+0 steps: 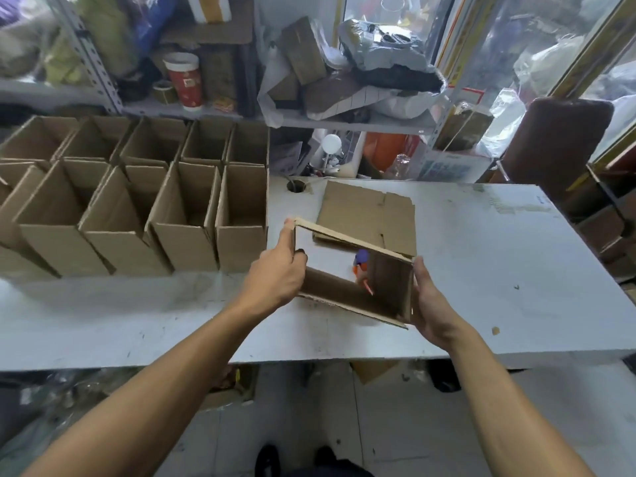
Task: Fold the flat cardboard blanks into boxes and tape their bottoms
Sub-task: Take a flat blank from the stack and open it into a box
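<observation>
I hold a cardboard blank [389,284] opened into a square tube above the white table [499,270], and I look straight through it. My left hand [280,266] grips its left corner, thumb inside and index finger along the edge. My right hand [428,304] presses against its right wall with fingers behind it. Through the tube shows a purple and orange tape dispenser [361,266] on the table. More flat blanks [368,211] lie stacked just beyond the tube.
Several folded open-topped boxes [137,208] stand in rows on the table's left half. A cable hole [296,186] sits at the table's back edge. Cluttered shelves [344,122] rise behind, and a brown chair [557,139] stands at the right.
</observation>
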